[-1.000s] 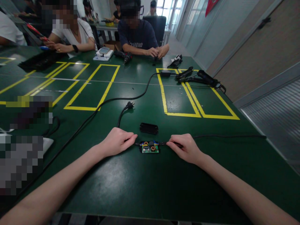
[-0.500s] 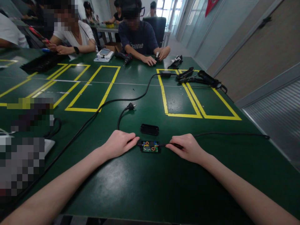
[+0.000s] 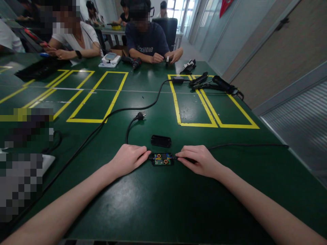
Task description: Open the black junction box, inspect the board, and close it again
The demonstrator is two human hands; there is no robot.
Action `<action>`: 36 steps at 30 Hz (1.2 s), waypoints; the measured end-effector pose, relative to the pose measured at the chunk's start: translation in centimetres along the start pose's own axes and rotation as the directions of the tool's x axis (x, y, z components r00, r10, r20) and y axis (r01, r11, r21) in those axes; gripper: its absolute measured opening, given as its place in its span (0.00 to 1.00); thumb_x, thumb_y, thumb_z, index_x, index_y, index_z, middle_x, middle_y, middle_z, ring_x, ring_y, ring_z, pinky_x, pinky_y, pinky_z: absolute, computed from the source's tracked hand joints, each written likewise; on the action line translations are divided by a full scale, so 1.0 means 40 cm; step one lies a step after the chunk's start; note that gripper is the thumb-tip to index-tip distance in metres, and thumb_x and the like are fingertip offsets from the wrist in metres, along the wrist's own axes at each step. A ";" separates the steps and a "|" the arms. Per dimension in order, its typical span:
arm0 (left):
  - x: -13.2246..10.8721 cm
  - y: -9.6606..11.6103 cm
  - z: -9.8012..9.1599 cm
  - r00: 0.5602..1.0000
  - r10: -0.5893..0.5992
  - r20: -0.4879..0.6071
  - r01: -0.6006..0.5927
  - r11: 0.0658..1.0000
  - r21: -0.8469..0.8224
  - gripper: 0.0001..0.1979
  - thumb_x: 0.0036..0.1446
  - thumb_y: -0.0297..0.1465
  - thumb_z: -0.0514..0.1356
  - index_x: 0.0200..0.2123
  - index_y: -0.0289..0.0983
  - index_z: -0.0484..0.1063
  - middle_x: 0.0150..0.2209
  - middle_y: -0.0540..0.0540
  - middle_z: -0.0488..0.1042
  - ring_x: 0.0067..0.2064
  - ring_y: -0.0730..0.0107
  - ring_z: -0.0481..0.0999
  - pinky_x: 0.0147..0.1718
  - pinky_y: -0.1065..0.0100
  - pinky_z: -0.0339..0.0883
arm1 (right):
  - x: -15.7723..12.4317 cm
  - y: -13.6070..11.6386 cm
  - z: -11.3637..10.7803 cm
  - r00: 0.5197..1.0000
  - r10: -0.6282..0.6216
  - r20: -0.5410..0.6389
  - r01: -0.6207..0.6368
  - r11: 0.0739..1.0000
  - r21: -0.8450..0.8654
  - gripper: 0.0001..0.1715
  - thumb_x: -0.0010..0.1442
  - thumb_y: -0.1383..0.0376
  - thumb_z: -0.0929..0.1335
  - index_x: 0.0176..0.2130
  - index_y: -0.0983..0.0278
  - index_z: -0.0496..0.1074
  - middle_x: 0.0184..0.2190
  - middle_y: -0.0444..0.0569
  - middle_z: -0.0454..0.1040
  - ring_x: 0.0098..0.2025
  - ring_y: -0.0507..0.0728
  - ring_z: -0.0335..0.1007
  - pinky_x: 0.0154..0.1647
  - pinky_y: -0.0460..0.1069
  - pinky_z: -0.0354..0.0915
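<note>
Both hands [image 3: 131, 158] [image 3: 199, 160] (forearms [image 3: 94, 182] angled inward) pinch black cable [image 3: 245, 145] either side of the circuit board [image 3: 162, 159].

In front, the table [image 3: 163, 204] is passable; 1 cover [image 3: 160, 141] obstructs behind the circuit board [image 3: 162, 159].

Bare left forearm [image 3: 76, 195] slanting toward two o'clock, bare right forearm [image 3: 255, 200] toward ten o'clock, left hand [image 3: 131, 158] and right hand [image 3: 198, 160] both pinching
</note>
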State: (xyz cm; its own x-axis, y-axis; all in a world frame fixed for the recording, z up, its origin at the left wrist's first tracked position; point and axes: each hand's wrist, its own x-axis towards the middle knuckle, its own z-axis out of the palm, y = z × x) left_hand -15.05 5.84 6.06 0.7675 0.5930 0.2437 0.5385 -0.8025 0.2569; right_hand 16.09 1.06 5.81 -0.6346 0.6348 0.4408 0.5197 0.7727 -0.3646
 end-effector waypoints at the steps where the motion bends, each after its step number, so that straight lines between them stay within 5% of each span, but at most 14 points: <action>1: 0.000 0.002 0.001 1.000 -0.004 0.007 0.004 1.000 0.001 0.26 0.78 0.37 0.44 0.27 0.37 0.67 0.21 0.51 0.69 0.22 0.71 0.70 0.24 0.70 0.53 | 0.001 -0.001 0.002 1.000 -0.008 -0.007 0.008 1.000 0.000 0.10 0.74 0.66 0.66 0.43 0.64 0.77 0.34 0.49 0.79 0.33 0.53 0.75 0.32 0.46 0.68; 11: 0.009 0.023 0.008 0.997 0.082 0.011 -0.083 0.986 0.146 0.20 0.78 0.33 0.46 0.35 0.37 0.72 0.29 0.47 0.76 0.31 0.65 0.76 0.32 0.66 0.66 | 0.018 -0.019 0.011 0.996 -0.092 -0.021 0.089 0.990 -0.108 0.10 0.73 0.68 0.67 0.37 0.64 0.74 0.36 0.49 0.79 0.38 0.56 0.71 0.45 0.53 0.67; 15: 0.012 0.024 0.011 0.993 0.063 -0.097 -0.051 0.991 0.125 0.16 0.75 0.31 0.48 0.50 0.34 0.75 0.49 0.36 0.79 0.51 0.55 0.78 0.52 0.55 0.71 | 0.017 -0.018 0.013 0.996 -0.081 -0.029 0.076 0.988 -0.137 0.11 0.73 0.67 0.66 0.37 0.63 0.76 0.38 0.50 0.80 0.40 0.56 0.73 0.48 0.55 0.68; 20: 0.002 0.014 0.025 0.999 -0.036 -0.031 0.039 0.993 0.109 0.30 0.73 0.47 0.54 0.71 0.38 0.63 0.73 0.30 0.59 0.73 0.41 0.60 0.68 0.39 0.58 | 0.008 -0.005 0.034 0.985 0.041 -0.170 -0.083 0.965 -0.250 0.13 0.72 0.63 0.67 0.51 0.63 0.78 0.50 0.58 0.81 0.49 0.62 0.76 0.51 0.60 0.72; 23: -0.003 0.011 0.030 0.999 -0.009 0.036 0.006 0.997 0.076 0.43 0.64 0.58 0.60 0.73 0.39 0.60 0.73 0.28 0.58 0.75 0.37 0.57 0.70 0.34 0.52 | 0.005 0.003 0.052 0.984 0.119 -0.134 -0.153 0.946 -0.286 0.27 0.73 0.60 0.66 0.67 0.65 0.70 0.65 0.63 0.72 0.65 0.69 0.70 0.62 0.69 0.69; 25: -0.004 0.012 0.029 0.999 0.033 0.041 -0.035 0.998 0.048 0.46 0.61 0.59 0.62 0.72 0.38 0.61 0.72 0.28 0.61 0.74 0.38 0.60 0.70 0.35 0.53 | 0.004 0.008 0.061 0.988 0.132 -0.084 -0.152 0.941 -0.302 0.27 0.73 0.61 0.66 0.68 0.63 0.69 0.67 0.61 0.71 0.68 0.70 0.67 0.67 0.73 0.64; 30: -0.003 0.019 0.029 0.993 0.118 -0.001 -0.118 0.993 0.026 0.33 0.67 0.47 0.62 0.68 0.35 0.67 0.69 0.30 0.68 0.70 0.47 0.68 0.68 0.42 0.63 | 0.006 0.007 0.065 0.988 0.097 -0.117 -0.126 0.954 -0.270 0.18 0.71 0.68 0.66 0.55 0.60 0.80 0.55 0.56 0.82 0.61 0.66 0.76 0.64 0.70 0.70; 36: -0.004 0.014 0.026 0.985 0.154 -0.081 -0.155 0.988 0.003 0.29 0.67 0.42 0.64 0.65 0.34 0.69 0.68 0.30 0.69 0.66 0.49 0.75 0.63 0.47 0.71 | 0.008 -0.011 0.052 0.976 0.104 -0.194 -0.126 0.987 -0.105 0.12 0.73 0.67 0.67 0.51 0.63 0.79 0.53 0.59 0.80 0.48 0.61 0.83 0.49 0.57 0.81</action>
State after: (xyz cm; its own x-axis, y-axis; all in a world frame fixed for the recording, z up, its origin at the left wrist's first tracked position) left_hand -14.51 5.22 5.17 0.8108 0.4654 0.3551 0.4146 -0.8847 0.2130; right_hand 14.47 0.91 4.41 -0.4543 0.7000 0.5511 0.6524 0.6826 -0.3292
